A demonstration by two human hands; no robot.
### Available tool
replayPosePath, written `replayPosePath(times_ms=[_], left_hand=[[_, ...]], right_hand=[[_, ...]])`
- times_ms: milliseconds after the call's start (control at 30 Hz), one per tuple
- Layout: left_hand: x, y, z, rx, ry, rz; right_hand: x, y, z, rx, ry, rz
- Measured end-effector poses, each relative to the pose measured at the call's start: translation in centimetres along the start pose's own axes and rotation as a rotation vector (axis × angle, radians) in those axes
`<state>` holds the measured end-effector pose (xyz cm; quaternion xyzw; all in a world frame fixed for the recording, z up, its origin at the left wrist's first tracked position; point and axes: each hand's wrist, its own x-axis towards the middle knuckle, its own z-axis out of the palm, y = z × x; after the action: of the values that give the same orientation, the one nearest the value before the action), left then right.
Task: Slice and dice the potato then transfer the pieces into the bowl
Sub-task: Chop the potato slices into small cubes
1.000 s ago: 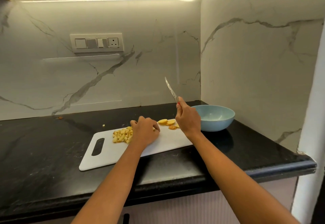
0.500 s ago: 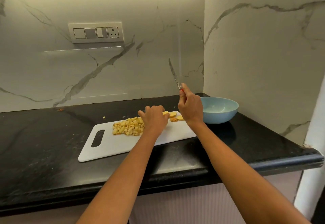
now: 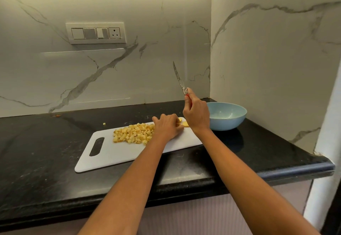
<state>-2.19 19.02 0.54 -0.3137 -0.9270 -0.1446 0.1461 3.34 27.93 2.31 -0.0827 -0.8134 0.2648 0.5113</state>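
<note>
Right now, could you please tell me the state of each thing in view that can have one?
Left hand: fingers curled on the potato slices.
Right hand: grips the knife, blade raised.
Diced potato: piled on the cutting board.
Bowl: upright, no potato inside.

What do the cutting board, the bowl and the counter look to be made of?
Cutting board: probably plastic; thin, uniform matte white, with a moulded handle slot. Bowl: pale blue with a soft sheen, either plastic or glazed ceramic; the picture cannot settle it. Counter: polished black stone, likely granite, speckled, with glossy reflections and a rounded edge.
</note>
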Motion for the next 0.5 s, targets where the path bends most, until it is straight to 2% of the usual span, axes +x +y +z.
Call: replayPosePath(times_ms=[133, 333, 500], left_hand=[[0.1, 0.5, -0.1, -0.042, -0.054, -0.011], [-0.3, -0.5, -1.8, -0.291, -0.227, -0.039], [-1.3, -0.7, -2.6, -0.179, -0.267, 0.008]], right_hand=[[-0.1, 0.2, 0.0, -0.06, -0.04, -0.005], [0.0, 0.3, -0.1, -0.068, -0.043, -0.019], [-0.2, 0.2, -0.2, -0.055, -0.037, -0.015]])
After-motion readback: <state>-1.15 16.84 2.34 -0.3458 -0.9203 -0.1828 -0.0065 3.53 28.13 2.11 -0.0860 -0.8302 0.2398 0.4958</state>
